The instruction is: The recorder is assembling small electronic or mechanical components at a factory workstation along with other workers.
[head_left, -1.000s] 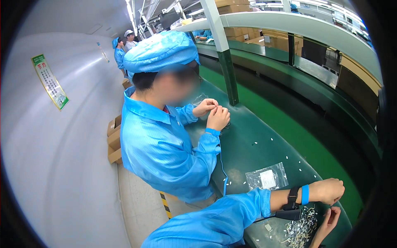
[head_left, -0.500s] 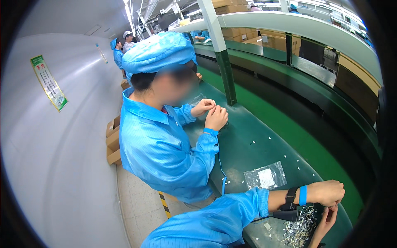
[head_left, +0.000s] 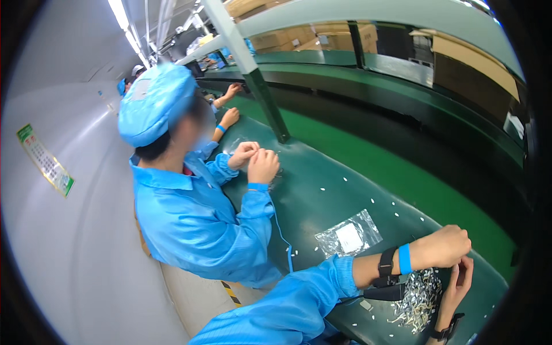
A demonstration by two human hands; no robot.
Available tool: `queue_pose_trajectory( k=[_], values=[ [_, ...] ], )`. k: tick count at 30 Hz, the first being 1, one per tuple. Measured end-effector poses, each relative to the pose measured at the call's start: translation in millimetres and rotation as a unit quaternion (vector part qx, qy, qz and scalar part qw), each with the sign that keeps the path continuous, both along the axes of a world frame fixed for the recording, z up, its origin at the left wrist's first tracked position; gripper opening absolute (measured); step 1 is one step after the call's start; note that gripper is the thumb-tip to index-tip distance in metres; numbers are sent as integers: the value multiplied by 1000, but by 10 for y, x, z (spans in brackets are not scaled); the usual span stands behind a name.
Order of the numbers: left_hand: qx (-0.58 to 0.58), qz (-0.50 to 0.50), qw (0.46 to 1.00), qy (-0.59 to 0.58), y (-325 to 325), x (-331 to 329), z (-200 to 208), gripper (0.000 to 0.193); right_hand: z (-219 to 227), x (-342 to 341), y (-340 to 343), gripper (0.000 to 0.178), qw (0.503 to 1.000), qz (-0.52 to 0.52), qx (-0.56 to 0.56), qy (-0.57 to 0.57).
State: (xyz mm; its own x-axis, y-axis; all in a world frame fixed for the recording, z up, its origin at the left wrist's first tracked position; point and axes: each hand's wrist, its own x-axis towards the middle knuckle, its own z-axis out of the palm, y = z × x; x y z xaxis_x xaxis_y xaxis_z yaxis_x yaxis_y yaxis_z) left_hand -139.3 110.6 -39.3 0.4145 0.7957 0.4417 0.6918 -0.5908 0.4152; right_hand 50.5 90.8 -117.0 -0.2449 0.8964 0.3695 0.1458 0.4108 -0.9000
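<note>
My left hand (head_left: 441, 247) reaches over the green tabletop from a blue sleeve, with a blue band and a black strap at the wrist. Its fingers are curled closed, and their tips are hidden behind the back of the hand. Just below it, my right hand (head_left: 460, 282) has its fingers raised and drawn together, the tips meeting the left hand. Whatever lies between them is too small or too hidden to name. Close under both hands spreads a pile of small silvery, white and yellowish strips (head_left: 415, 302).
A clear plastic bag with a white label (head_left: 348, 237) lies beyond my left forearm. Small white bits (head_left: 396, 214) are scattered over the green table (head_left: 305, 201). A co-worker in blue (head_left: 195, 213) sits at left, hands together. A post (head_left: 267, 106) rises from the table's far edge.
The view has swung to the right, so the co-worker, bag and post sit farther left in it. My two hands stay together above the pile.
</note>
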Motion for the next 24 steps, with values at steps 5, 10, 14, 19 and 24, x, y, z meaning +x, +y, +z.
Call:
queue_pose_trajectory(
  k=[5, 10, 14, 19, 24],
  values=[
    [-19, -21, 999, 19, 57, -27, -96, 7, 31, -21, 22, 5, 1000, -18, -8, -1],
    [-15, -32, 999, 23, 47, -78, -36, 7, -37, 43, 45, 3, 1000, -16, -19, -11],
    [-43, -35, 998, 21, 76, -68, -51, 9, -20, 10, 34, 2, 999, -7, -49, 8],
    [-49, -37, 998, 14, 85, -23, -76, 10, -14, -14, 38, 2, 998, 14, -65, 12],
    [-47, -52, 998, 0, 94, -32, -54, 11, -42, 1, 40, 2, 998, 15, -67, -1]
  ],
)
